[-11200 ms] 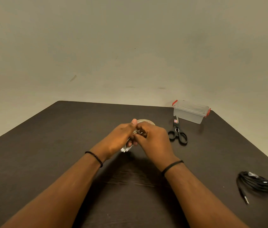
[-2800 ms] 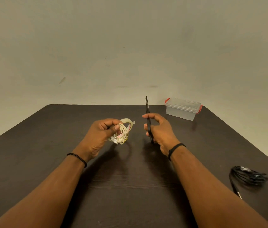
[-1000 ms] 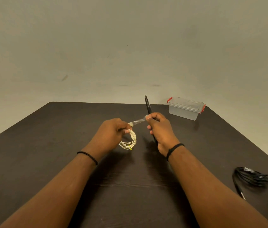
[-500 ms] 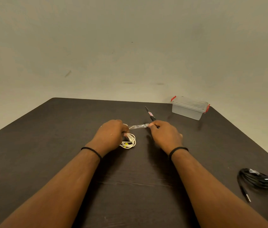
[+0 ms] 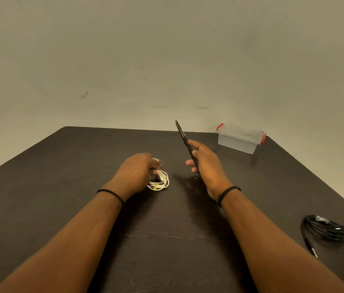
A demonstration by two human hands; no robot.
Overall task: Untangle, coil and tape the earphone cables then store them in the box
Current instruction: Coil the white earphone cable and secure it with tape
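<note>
The white earphone coil (image 5: pixel 159 180) sits mid-table, pinched by your left hand (image 5: pixel 137 173); at three o'clock your right hand (image 5: pixel 205 166) grips closed scissors (image 5: pixel 184 140), whose point could nick the cable.

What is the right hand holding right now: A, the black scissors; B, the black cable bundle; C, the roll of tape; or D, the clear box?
A: the right hand grips the black scissors, blades pointing up and away, while the clear box and black cable bundle sit untouched on the table.
</note>
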